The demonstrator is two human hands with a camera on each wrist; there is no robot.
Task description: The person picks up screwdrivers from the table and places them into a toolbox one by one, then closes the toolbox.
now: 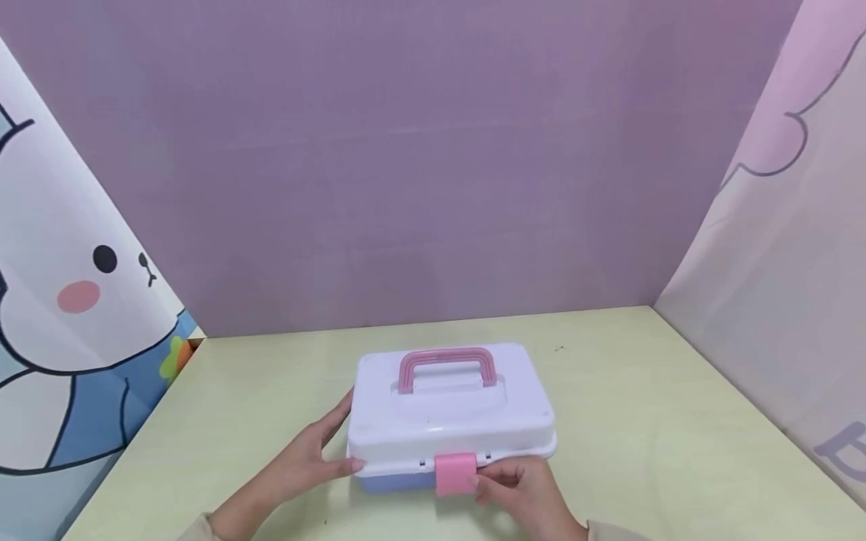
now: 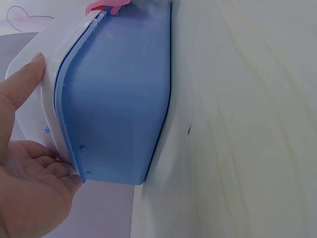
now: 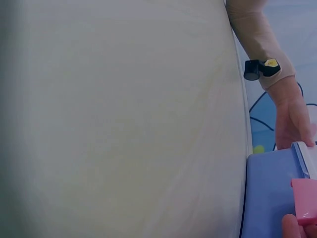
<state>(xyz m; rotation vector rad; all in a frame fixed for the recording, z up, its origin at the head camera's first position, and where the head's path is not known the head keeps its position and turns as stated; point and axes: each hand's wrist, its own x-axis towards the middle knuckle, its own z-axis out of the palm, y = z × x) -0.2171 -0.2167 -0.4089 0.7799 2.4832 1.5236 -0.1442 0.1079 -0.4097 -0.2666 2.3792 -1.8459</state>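
Observation:
A storage box with a white lid (image 1: 453,409), a blue base (image 2: 119,94) and a pink carry handle (image 1: 446,357) sits on the table, lid down on the base. My left hand (image 1: 307,462) holds its left end; in the left wrist view the thumb lies against the lid and the curled fingers are at the rim. A pink latch (image 1: 455,474) hangs at the front middle, jutting out from the base. At its right edge, my right hand (image 1: 524,488) pinches it between thumb and fingers. Only fingertips (image 3: 291,227) of that hand show in the right wrist view.
The pale yellow-green table (image 1: 271,383) carries the box near its front edge. A purple wall panel (image 1: 433,165) rises behind, with printed cloths at left (image 1: 88,300) and right (image 1: 778,315). Dark cables (image 3: 260,106) show beyond the table edge in the right wrist view.

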